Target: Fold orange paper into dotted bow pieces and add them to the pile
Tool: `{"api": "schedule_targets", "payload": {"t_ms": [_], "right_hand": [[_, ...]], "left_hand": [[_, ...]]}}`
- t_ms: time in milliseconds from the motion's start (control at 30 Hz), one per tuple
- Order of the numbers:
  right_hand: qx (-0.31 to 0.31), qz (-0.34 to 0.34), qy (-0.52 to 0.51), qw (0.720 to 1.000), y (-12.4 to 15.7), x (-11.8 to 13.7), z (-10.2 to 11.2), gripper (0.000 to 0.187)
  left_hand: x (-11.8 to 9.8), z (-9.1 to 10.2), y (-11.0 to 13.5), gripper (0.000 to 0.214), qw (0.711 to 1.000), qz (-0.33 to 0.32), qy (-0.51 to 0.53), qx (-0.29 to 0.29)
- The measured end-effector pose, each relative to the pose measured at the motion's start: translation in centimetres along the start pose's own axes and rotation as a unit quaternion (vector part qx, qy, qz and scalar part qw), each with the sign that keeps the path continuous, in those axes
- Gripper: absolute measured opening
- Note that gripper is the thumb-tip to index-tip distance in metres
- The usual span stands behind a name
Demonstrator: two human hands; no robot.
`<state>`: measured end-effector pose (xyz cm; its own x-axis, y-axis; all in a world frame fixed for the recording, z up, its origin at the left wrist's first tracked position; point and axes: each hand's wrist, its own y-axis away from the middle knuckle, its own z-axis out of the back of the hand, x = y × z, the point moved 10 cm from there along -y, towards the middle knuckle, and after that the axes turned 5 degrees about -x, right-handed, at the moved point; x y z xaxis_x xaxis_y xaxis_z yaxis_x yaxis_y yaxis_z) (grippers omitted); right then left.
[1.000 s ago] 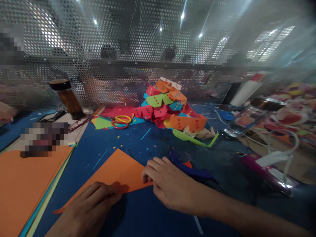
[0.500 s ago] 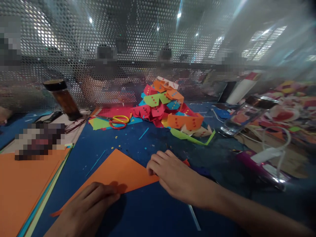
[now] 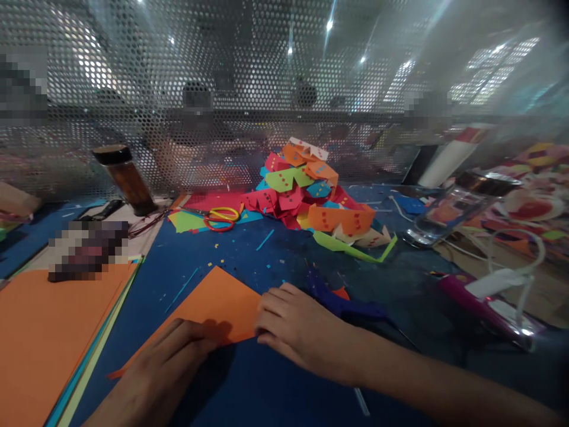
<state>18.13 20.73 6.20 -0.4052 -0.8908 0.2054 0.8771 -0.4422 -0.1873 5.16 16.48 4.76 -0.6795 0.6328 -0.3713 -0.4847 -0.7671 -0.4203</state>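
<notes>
A folded orange paper sheet (image 3: 213, 308) lies on the blue table (image 3: 267, 391) in front of me. My left hand (image 3: 169, 367) lies flat on its near left part, fingers stretched out and pressing it down. My right hand (image 3: 297, 329) rests on the sheet's right edge with its fingers curled onto the paper. A dark blue paper scrap (image 3: 342, 302) lies just behind my right hand.
A pile of cut coloured paper pieces (image 3: 311, 196) sits at the back centre, with yellow-and-red scissors (image 3: 220, 218) left of it. A stack of orange sheets (image 3: 48, 338) lies at left. A dark jar (image 3: 127, 178), a glass jar (image 3: 448, 207) and a purple tool (image 3: 484, 302) stand around.
My right hand has slid left along the sheet's right edge, and the visible orange corner on that side has shortened. My left hand stays pressed on the paper.
</notes>
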Motion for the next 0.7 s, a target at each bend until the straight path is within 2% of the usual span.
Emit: {"api": "schedule_targets", "payload": {"t_ms": [200, 367, 700], "right_hand": [[-0.016, 0.016, 0.037, 0.999, -0.2, 0.4, 0.0, 0.010], [-0.024, 0.043, 0.076, 0.996, -0.2, 1.0, -0.1, 0.014], [-0.054, 0.070, 0.107, 0.990, -0.4, 1.3, -0.4, 0.014]], "left_hand": [[-0.2, 0.3, -0.3, 0.033, 1.000, -0.003, -0.017, -0.026], [-0.5, 0.0, -0.5, 0.033, 1.000, -0.016, -0.016, -0.008], [-1.6, 1.1, -1.4, 0.037, 0.998, -0.027, -0.039, -0.038]]}}
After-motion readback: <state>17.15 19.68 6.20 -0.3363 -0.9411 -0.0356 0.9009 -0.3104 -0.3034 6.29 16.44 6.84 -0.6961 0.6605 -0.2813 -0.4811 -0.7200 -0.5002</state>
